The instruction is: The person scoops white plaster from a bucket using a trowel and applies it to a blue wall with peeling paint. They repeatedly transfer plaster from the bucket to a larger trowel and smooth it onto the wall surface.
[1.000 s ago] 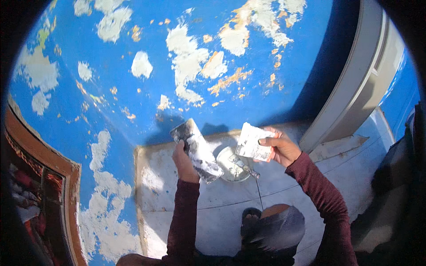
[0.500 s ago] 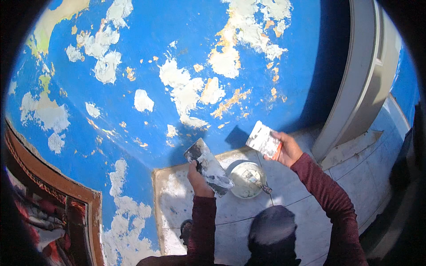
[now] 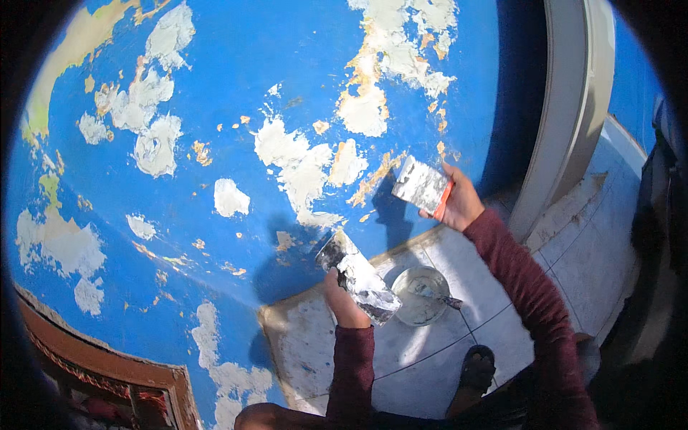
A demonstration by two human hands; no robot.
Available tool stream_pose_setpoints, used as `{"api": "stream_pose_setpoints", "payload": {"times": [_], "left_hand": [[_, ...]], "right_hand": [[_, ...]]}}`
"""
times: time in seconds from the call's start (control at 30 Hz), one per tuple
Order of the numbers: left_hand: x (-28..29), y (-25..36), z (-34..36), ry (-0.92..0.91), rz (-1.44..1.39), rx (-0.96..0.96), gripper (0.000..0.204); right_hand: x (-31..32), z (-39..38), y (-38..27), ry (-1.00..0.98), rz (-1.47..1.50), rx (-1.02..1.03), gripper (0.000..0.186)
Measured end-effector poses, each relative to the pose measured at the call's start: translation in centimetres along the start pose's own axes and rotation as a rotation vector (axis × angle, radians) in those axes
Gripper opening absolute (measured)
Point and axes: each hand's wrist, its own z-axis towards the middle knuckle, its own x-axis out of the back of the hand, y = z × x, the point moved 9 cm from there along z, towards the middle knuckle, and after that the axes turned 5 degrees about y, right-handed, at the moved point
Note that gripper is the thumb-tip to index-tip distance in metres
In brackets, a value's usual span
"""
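My left hand point(image 3: 347, 302) grips a flat rectangular plate point(image 3: 367, 284) smeared with white filler and dark patches, its thumb over the near edge. Raised in front of the wall, my right hand point(image 3: 462, 201) is closed round the orange-red handle end of a wide putty knife point(image 3: 421, 183). Streaky white and grey filler coats the blade, which casts a shadow on the wall; I cannot tell whether it touches. The blue wall point(image 3: 301, 50) carries many white filler patches point(image 3: 290, 154) and some tan bare spots. Below stands a round white bucket point(image 3: 423, 315) with a filler-covered tool point(image 3: 448, 301) inside.
White floor tiles point(image 3: 423, 373) meet the wall, and a sandalled foot point(image 3: 478, 365) rests on them. A pale door frame point(image 3: 566, 122) rises at the right. At the lower left is a brown wooden frame point(image 3: 107, 362) with a rope-like trim.
My right hand has lifted the putty knife higher against the wall. The whole view has shifted, and the sandalled foot shows near the bucket. My left hand keeps its hold on the plate.
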Motion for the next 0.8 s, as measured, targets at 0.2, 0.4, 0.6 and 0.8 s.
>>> {"api": "stream_pose_setpoints", "payload": {"times": [0.2, 0.4, 0.6, 0.8], "left_hand": [[2.5, 1.6, 0.6, -0.115, 0.094, 0.1, 0.031], [5.2, 7.4, -2.2, -0.064, 0.266, 0.102, 0.031], [9.8, 9.4, -3.5, 0.006, 0.277, 0.098, 0.03], [10.3, 9.6, -5.1, 0.095, 0.222, 0.13, 0.034]], "right_hand": [[1.0, -0.4, 7.4, 0.12, 0.0, 0.195, 0.068], [-3.8, 1.3, 8.5, 0.126, 0.104, 0.327, 0.034], [-10.9, -1.1, 1.4, 0.386, -1.011, 1.096, 0.032], [-14.9, 0.1, 1.2, 0.552, -1.515, 1.436, 0.055]]}}
